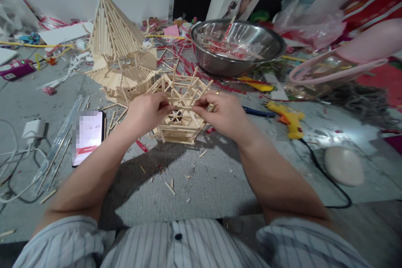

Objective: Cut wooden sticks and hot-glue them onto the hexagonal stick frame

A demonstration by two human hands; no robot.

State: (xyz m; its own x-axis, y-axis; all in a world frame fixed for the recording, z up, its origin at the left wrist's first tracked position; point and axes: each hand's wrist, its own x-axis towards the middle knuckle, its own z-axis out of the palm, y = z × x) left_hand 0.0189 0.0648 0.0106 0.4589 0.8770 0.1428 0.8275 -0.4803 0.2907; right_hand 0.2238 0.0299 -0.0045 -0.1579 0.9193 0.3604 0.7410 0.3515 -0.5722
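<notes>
Just over the open wooden-stick framework (178, 135), the left hand (148, 111) and the right hand (221, 111) face each other, thumb and fingers of each pinched together on opposite ends of a thin wooden stick (184, 107). Whether that stick touches the framework, I cannot tell. The framework stands on the grey tabletop (207, 197), right below both hands. Close behind it to the left rises a stick-built pagoda model (114, 35); behind it to the right sits a stainless-steel bowl (216, 60) containing red and clear wrappers. Left of the framework lies a smartphone (92, 134), right of it a yellow glue gun (290, 119).
</notes>
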